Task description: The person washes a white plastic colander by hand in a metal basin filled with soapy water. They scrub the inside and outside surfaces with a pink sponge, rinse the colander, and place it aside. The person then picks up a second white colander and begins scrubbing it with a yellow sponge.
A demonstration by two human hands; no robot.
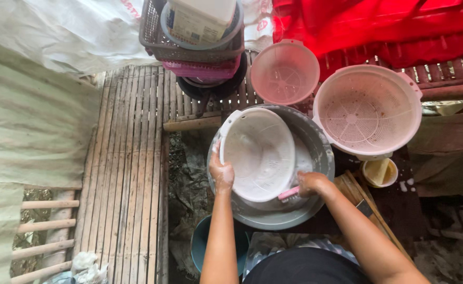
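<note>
White colander (258, 152) is gripped at rim by left hand (221, 173), tilted over grey basin (321, 144) w/ suds; pink brush (288, 194) clenched in right hand (311, 183) for scrubbing.

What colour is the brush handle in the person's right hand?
Pink: the plastic brush handle pokes from the right hand, shown in the head view.

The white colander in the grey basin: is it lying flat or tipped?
Tipped. The white colander leans on its edge inside the grey basin, its soapy inside facing up, steadied at the rim by the left hand.
</note>
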